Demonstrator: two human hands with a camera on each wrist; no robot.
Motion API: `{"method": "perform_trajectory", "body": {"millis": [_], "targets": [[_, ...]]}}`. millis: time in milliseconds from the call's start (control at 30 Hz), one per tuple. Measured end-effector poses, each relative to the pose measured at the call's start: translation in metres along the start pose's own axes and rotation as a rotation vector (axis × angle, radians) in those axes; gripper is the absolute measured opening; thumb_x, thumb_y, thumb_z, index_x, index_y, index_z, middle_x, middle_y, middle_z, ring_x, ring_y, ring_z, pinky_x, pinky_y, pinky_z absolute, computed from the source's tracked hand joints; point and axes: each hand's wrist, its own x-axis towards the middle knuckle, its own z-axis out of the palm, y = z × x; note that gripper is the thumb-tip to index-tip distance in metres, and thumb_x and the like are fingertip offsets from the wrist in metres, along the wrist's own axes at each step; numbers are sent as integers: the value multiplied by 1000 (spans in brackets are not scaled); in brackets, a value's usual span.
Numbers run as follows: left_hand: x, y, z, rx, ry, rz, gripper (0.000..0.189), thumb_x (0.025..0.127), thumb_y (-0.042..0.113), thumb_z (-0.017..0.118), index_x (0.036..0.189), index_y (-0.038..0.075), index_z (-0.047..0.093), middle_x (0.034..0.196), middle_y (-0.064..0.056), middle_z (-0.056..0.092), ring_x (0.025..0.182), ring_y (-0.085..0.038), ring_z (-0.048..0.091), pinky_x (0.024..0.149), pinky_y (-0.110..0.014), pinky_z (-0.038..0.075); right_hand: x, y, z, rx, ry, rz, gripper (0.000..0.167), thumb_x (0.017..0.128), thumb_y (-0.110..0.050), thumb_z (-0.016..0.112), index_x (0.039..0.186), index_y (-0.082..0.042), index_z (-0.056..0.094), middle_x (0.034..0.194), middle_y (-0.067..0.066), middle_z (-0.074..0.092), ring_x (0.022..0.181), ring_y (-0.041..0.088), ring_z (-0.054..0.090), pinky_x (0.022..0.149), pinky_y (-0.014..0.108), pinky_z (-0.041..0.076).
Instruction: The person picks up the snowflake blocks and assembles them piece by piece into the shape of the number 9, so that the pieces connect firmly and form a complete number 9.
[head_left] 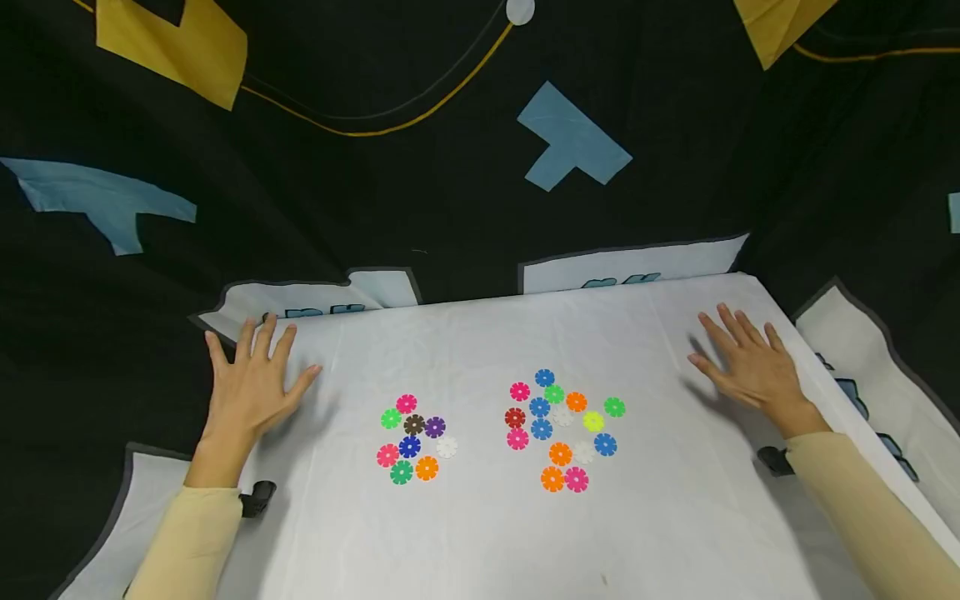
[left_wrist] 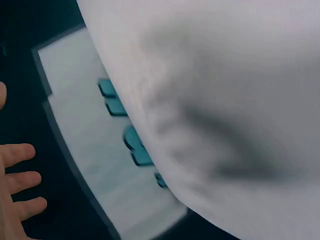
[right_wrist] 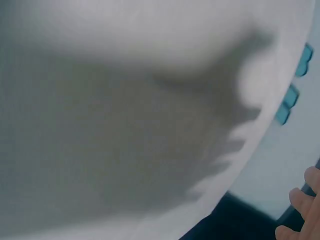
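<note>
My left hand (head_left: 251,387) is spread with straight fingers above the left side of the white table (head_left: 337,533), holding nothing. On the far right my right hand (head_left: 753,371) is spread too, its shadow falling on the cloth. Between them lie two loose groups of flat, notched plastic discs. The left group includes a brown disc (head_left: 414,425), a purple disc (head_left: 435,427) and a dark blue disc (head_left: 409,447). In the larger right group are a dark red disc (head_left: 515,418), a yellow disc (head_left: 593,422) and several blue, orange, pink, green and white ones. Both hands are apart from the discs.
A black curtain (head_left: 337,208) with blue and yellow shapes hangs behind the table's far edge. White cloth panels with teal marks drape around the sides, among them one at the right (head_left: 855,342). Black straps with small mounts sit at both wrists.
</note>
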Motion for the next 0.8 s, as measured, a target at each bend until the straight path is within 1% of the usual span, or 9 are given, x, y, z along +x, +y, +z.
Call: {"method": "perform_trajectory", "body": {"millis": [67,167,267,367,467,533,667,733,800], "targets": [[-3,12,-2,-36,48,29,77,92,60,48,147,7,40,154,-22,32,144,-44,22,113,-69,-8,-2,-8,-1,-3,24,-32,78,95,-60,43,157,-20,19,163,16,15,148,41,16,118,63,1],[-4,37,-4,-102,114,91,74,89,57,52,144,8,45,149,-22,41,141,-43,31,115,-68,0,-5,-25,1,-13,70,-99,77,93,-59,48,156,-19,26,161,16,23,146,41,24,117,63,13],[-1,66,-4,-202,117,179,72,87,54,57,142,9,48,145,-20,46,136,-41,38,116,-67,9,-8,-43,7,-11,95,-171,76,91,-57,54,154,-20,32,159,16,30,142,40,32,113,63,23],[5,97,-3,-387,25,271,68,86,49,66,140,11,51,139,-14,54,130,-36,47,114,-64,23,-11,-60,14,53,82,-261,73,89,-49,62,151,-17,38,155,15,36,139,39,38,111,61,29],[11,129,4,-583,-128,336,64,84,46,73,137,15,56,131,-8,59,123,-29,53,108,-58,36,-13,-78,20,144,31,-351,72,85,-44,70,146,-15,45,152,15,41,136,36,42,109,58,34],[17,150,13,-669,-223,367,62,83,47,75,135,17,58,125,-6,63,117,-25,55,103,-54,42,-13,-89,25,187,-6,-400,71,84,-44,73,144,-15,49,151,13,43,136,33,43,108,56,38],[30,187,39,-759,-361,434,59,81,45,77,129,14,63,115,-5,65,109,-19,57,99,-44,46,-9,-109,33,225,-42,-473,65,83,-44,74,140,-17,55,148,10,47,135,30,45,107,53,41],[35,201,50,-772,-407,462,56,81,42,79,126,13,66,112,-4,66,105,-18,57,96,-40,47,-7,-116,36,237,-46,-497,62,84,-43,74,138,-17,57,147,10,49,134,29,46,107,51,41],[39,213,59,-755,-446,485,52,80,40,79,124,14,68,109,-1,65,102,-17,56,93,-37,47,-6,-121,38,242,-43,-513,59,84,-42,75,135,-16,59,145,10,51,133,29,47,107,51,42]]}}
